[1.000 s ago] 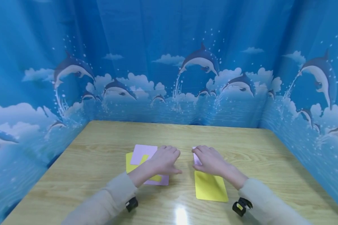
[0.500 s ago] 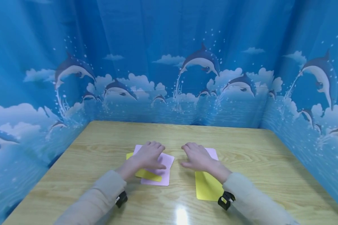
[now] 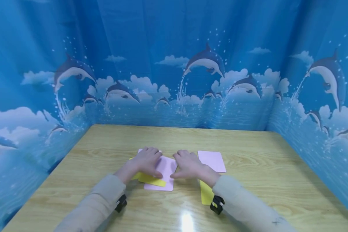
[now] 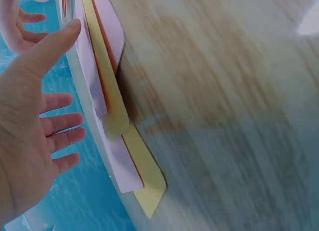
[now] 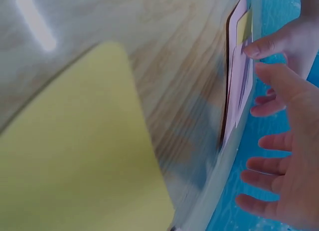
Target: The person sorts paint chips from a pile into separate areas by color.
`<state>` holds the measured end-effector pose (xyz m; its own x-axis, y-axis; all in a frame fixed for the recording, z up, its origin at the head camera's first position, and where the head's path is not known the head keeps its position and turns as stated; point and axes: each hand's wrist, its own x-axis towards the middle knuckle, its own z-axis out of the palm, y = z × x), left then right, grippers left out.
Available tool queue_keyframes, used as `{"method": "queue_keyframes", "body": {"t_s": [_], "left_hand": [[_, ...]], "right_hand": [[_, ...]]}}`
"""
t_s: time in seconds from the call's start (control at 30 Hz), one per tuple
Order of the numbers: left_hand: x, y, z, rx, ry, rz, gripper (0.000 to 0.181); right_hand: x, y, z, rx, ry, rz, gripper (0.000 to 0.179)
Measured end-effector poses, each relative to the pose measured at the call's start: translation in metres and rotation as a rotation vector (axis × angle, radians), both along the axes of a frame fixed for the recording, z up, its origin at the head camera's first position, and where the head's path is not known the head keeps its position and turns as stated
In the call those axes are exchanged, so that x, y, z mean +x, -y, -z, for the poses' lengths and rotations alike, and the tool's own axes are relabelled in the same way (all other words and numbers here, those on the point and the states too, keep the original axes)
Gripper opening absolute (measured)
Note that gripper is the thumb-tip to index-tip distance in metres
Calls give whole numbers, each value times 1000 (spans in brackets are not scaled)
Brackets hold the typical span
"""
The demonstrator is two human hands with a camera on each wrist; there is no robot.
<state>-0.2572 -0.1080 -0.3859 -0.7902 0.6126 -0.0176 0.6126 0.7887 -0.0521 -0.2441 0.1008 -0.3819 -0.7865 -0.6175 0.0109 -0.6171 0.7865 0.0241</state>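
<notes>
Thin pink and yellow square cards lie on the table. At the left is an overlapping pile with a pink card point(image 3: 169, 165) on top, a yellow card point(image 3: 152, 179) beneath it and another pink card point(image 3: 165, 187) lower down. My left hand point(image 3: 146, 162) hovers over the pile's left part, fingers loosely bent; in the left wrist view its thumb point(image 4: 62, 39) is near the card edges. My right hand point(image 3: 188, 165) is by the pile's right edge, fingers apart and holding nothing. Whether either hand touches a card, I cannot tell.
To the right lie a separate pink card point(image 3: 213, 160) and, nearer me, a yellow card point(image 3: 206, 193) partly covered by my right sleeve. The wooden table point(image 3: 249, 151) is bordered by a blue dolphin-print curtain point(image 3: 174, 38).
Both hands have moved left: the left one over the pile, the right one off the separate pink card towards the pile. The pile's top pink card came into view.
</notes>
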Motion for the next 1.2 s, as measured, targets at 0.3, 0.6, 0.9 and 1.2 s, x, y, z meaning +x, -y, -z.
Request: {"method": "queue_keyframes", "body": {"t_s": [0.3, 0.6, 0.9, 1.2], "left_hand": [[-1, 2, 2, -6, 54, -14, 83], [-2, 3, 5, 37, 108, 14, 80], [-2, 3, 7, 23, 109, 12, 81], [-3, 4, 8, 22, 119, 14, 81]], "right_hand": [[1, 20, 6, 61, 69, -11, 83], [-1, 23, 10, 87, 100, 4, 82], [-7, 17, 9, 90, 150, -17, 83], [-15, 12, 8, 78, 171, -67, 76]]}}
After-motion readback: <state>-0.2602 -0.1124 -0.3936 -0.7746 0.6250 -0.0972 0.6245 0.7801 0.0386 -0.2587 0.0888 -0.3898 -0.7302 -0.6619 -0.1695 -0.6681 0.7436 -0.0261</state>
